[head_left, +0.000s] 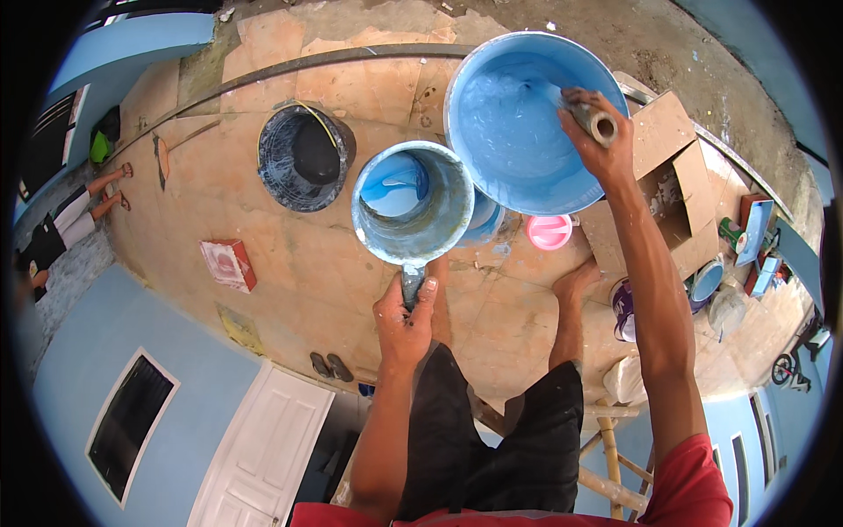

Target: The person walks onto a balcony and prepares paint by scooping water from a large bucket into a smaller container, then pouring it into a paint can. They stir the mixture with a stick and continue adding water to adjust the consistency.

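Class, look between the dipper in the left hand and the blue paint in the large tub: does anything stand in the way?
Only the tub's left rim separates the dipper from the paint; no loose object shows there. The pole in the right hand is farther right.

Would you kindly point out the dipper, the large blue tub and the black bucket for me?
Dipper [432,209]: head view, on its inner wall.
Large blue tub [537,198]: head view, on its inner wall near the lower rim.
Black bucket [277,162]: head view, on its paint-spattered inner wall.

The paint [505,132] looks wet and glossy, the dipper [413,235] streaky, the stick [586,114] woody, the box [665,127] matt cardboard.
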The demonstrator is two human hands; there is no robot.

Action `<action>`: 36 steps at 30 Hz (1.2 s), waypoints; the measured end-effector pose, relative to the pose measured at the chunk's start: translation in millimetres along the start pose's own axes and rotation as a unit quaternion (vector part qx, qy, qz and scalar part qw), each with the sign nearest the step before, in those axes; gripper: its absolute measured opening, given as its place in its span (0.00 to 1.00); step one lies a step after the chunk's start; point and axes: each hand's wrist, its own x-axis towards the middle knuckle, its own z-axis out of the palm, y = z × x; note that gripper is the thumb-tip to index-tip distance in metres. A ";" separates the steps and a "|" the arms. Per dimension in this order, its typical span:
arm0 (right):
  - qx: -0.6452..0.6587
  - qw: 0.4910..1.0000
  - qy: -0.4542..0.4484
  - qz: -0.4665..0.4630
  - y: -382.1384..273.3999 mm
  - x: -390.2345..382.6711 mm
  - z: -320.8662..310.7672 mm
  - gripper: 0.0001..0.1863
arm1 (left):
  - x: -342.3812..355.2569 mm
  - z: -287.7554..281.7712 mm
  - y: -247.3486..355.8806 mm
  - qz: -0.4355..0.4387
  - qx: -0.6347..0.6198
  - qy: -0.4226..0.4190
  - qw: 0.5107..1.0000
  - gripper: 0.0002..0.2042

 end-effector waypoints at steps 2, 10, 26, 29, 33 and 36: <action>-0.023 0.999 -0.014 0.045 -4.8 -33.1 -16.2 0.13 | -0.2 -2.4 -3.6 -0.002 0.005 0.000 1.000 0.13; 0.133 0.989 0.017 0.061 -31.1 -125.2 30.9 0.12 | 0.5 14.2 10.6 -0.005 -0.045 0.001 0.999 0.13; -0.032 0.996 -0.006 0.083 -17.2 -99.4 -40.7 0.12 | 37.5 24.1 56.4 0.100 0.170 -0.044 0.979 0.12; 0.036 0.988 0.031 0.150 -32.7 -131.8 -30.7 0.11 | 61.8 43.3 70.4 0.158 0.262 -0.060 0.950 0.12; 0.125 0.969 0.099 0.186 -49.0 -142.8 -13.7 0.10 | 93.4 80.8 97.1 0.237 0.382 -0.084 0.890 0.13; 0.133 0.976 0.101 0.142 -59.7 -148.3 -6.1 0.11 | 120.9 110.1 103.8 0.281 0.450 -0.114 0.840 0.13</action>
